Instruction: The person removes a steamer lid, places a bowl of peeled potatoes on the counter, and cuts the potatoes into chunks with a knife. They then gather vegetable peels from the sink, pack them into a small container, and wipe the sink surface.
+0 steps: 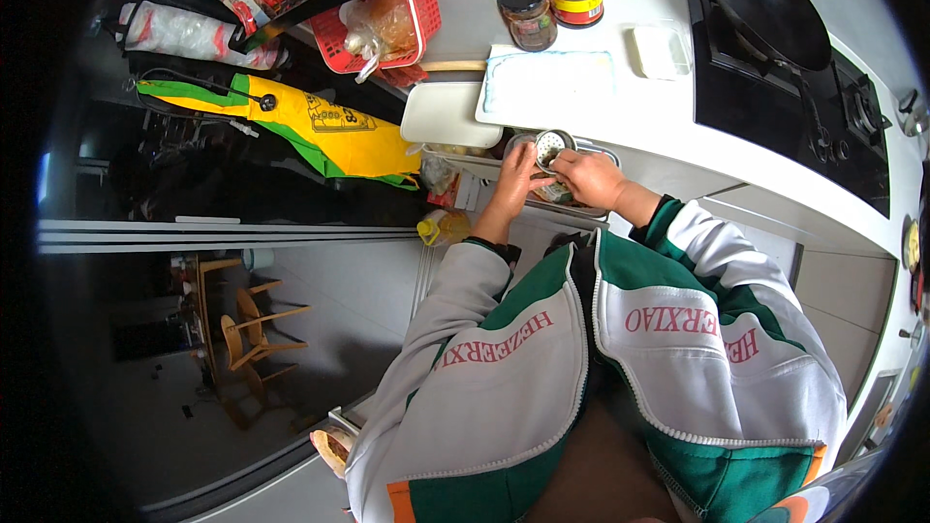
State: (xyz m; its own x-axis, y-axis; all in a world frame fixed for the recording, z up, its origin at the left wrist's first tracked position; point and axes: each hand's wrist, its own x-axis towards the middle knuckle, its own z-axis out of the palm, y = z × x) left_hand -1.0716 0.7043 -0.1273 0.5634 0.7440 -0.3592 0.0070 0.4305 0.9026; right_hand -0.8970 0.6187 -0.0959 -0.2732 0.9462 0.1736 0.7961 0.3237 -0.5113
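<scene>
A small round container [555, 146] shows its pale round top, dotted with dark specks or holes; I cannot tell which. It is held over an open drawer [608, 147] just below the counter's front edge. My left hand [513, 182] curls against its left side, with the thumb toward the bottom. From the right, my right hand [589, 177] closes its fingers on the lower rim. Beneath the hands, packets and jars [554, 194] lie in the drawer, partly covered by my fingers.
A white cutting board [547, 87] and a white tray [446, 114] lie beyond the drawer. Jars [528, 17], a clear box [662, 50] and a stove with a black wok [770, 5] are behind. Left are a red basket [424, 15], a yellow-green bag [310, 126] and an oil bottle [444, 227].
</scene>
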